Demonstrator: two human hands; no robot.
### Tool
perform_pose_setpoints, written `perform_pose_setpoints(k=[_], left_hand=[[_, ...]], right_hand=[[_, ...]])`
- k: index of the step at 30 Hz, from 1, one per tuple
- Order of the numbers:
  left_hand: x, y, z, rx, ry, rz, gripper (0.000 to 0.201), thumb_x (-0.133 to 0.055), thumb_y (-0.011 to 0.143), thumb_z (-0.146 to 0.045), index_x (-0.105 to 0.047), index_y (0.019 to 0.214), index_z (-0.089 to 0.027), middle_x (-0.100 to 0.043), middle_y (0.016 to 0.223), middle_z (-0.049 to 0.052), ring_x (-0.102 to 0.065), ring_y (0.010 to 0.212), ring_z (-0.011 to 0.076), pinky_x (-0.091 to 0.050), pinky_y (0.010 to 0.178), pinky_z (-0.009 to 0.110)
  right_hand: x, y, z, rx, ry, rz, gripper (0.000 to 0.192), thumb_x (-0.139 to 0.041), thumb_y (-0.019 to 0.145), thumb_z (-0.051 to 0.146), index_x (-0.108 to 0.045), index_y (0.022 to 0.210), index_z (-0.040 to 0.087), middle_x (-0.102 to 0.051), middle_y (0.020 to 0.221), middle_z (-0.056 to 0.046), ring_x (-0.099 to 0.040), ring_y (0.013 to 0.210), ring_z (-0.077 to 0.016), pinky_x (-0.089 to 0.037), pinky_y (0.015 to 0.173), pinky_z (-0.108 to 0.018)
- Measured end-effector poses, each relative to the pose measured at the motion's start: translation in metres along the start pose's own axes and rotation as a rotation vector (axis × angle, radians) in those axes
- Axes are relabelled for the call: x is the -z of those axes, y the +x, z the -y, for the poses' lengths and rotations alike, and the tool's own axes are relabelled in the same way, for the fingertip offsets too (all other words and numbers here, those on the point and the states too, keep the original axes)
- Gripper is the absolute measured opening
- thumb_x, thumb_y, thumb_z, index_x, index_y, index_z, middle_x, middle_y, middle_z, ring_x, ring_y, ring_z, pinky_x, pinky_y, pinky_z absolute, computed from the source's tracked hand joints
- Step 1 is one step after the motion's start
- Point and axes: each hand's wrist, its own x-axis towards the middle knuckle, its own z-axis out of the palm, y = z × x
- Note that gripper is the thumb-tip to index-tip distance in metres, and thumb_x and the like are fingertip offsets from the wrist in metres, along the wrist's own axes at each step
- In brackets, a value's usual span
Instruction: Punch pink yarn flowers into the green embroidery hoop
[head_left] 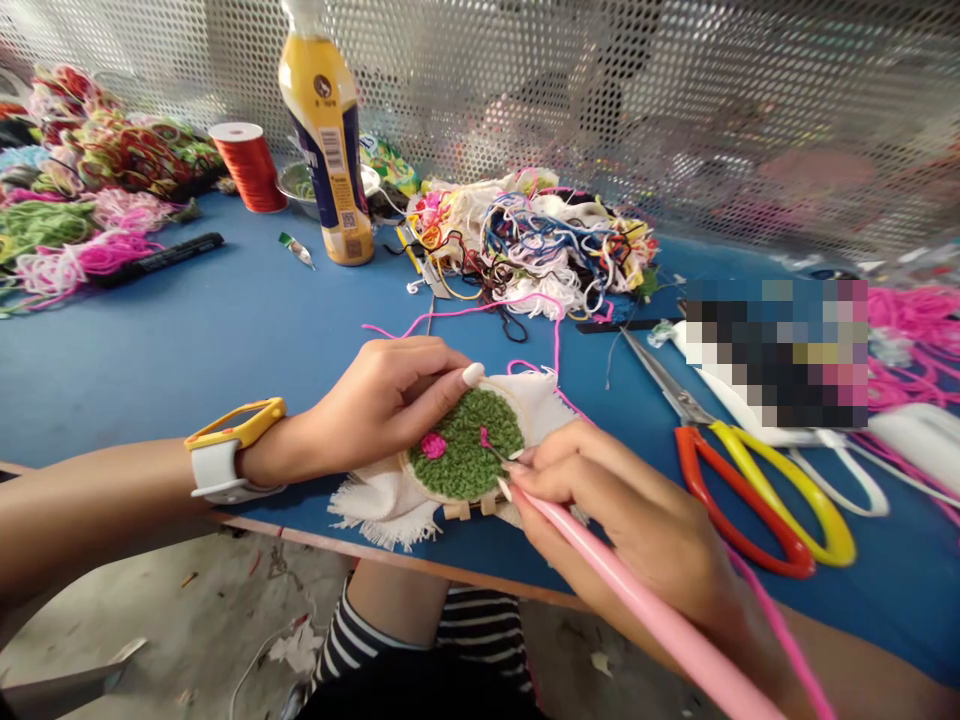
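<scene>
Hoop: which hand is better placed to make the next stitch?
Right. The right hand holds the pink needle tool, its tip at the green pile in the hoop. The left hand grips the hoop's far edge, steadying it.

Left hand [382, 400] grips the embroidery hoop [469, 447] on the blue tabletop [225, 330]; right hand [622, 510] holds a pink punch needle [645, 610] at its green stitching.

A yellow bottle [326, 130] is stood upright at the back of the blue surface [225, 330]. Just left of the bottle a red thread spool [250, 165] is seen, and further left a black marker [161, 258] and heaps of yarn [82, 180]. Right of the bottle a tangle of threads [532, 240] is piled, and well right of that, scissors [750, 480] with red and yellow handles are laid flat.
</scene>
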Motion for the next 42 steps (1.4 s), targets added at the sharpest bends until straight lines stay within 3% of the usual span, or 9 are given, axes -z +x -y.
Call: perform_pose_setpoints(k=[8, 16, 20, 25, 32, 42], left_hand=[[0.001, -0.003, -0.006, 0.047, 0.018, -0.023, 0.025, -0.050, 0.096, -0.027, -0.070, 0.087, -0.015, -0.065, 0.067, 0.001, -0.053, 0.058, 0.0085, -0.044, 0.057, 0.020], [0.000, -0.004, -0.010, 0.027, 0.029, -0.043, 0.023, -0.051, 0.096, -0.026, -0.071, 0.090, -0.014, -0.067, 0.070, 0.001, -0.055, 0.057, 0.0082, -0.044, 0.057, 0.020], [0.000, -0.005, -0.012, -0.004, 0.033, -0.053, 0.020, -0.051, 0.095, -0.021, -0.070, 0.091, -0.014, -0.068, 0.073, 0.001, -0.058, 0.061, 0.0081, -0.045, 0.059, 0.019], [-0.001, -0.005, -0.007, -0.099, 0.069, -0.067, 0.018, -0.051, 0.095, -0.017, -0.069, 0.093, -0.011, -0.067, 0.073, 0.002, -0.058, 0.063, 0.0079, -0.045, 0.060, 0.018], [-0.003, -0.004, 0.000, -0.104, 0.070, -0.065, 0.019, -0.051, 0.095, -0.017, -0.068, 0.090, -0.011, -0.064, 0.070, 0.001, -0.056, 0.061, 0.0069, -0.044, 0.059, 0.017], [-0.003, -0.004, -0.003, -0.047, 0.050, -0.060, 0.020, -0.051, 0.095, -0.017, -0.069, 0.089, -0.011, -0.065, 0.070, 0.001, -0.055, 0.061, 0.0066, -0.043, 0.058, 0.016]], right_hand=[[-0.009, -0.001, -0.008, 0.068, 0.007, -0.002, 0.015, -0.059, 0.088, 0.007, -0.056, 0.079, 0.019, -0.061, 0.073, -0.003, -0.060, 0.067, -0.0151, -0.051, 0.062, -0.028], [-0.015, -0.002, -0.004, 0.039, -0.014, -0.098, 0.018, -0.065, 0.086, 0.010, -0.053, 0.077, 0.019, -0.063, 0.068, -0.002, -0.059, 0.061, -0.0132, -0.048, 0.060, -0.026], [-0.015, 0.001, -0.002, -0.016, -0.012, -0.148, 0.026, -0.065, 0.086, 0.011, -0.049, 0.068, 0.021, -0.057, 0.060, 0.002, -0.054, 0.055, -0.0109, -0.044, 0.056, -0.024], [-0.007, 0.001, -0.001, -0.093, 0.085, -0.071, 0.026, -0.061, 0.082, 0.008, -0.046, 0.067, 0.021, -0.053, 0.059, 0.004, -0.047, 0.052, -0.0081, -0.040, 0.051, -0.022], [-0.009, -0.009, -0.004, -0.159, 0.106, -0.075, 0.023, -0.062, 0.076, 0.005, -0.046, 0.074, 0.021, -0.057, 0.066, 0.004, -0.050, 0.056, -0.0071, -0.041, 0.053, -0.019], [-0.010, 0.002, -0.009, -0.056, 0.084, -0.061, 0.026, -0.058, 0.087, 0.008, -0.047, 0.067, 0.021, -0.051, 0.061, 0.002, -0.050, 0.056, -0.0099, -0.042, 0.055, -0.023]])
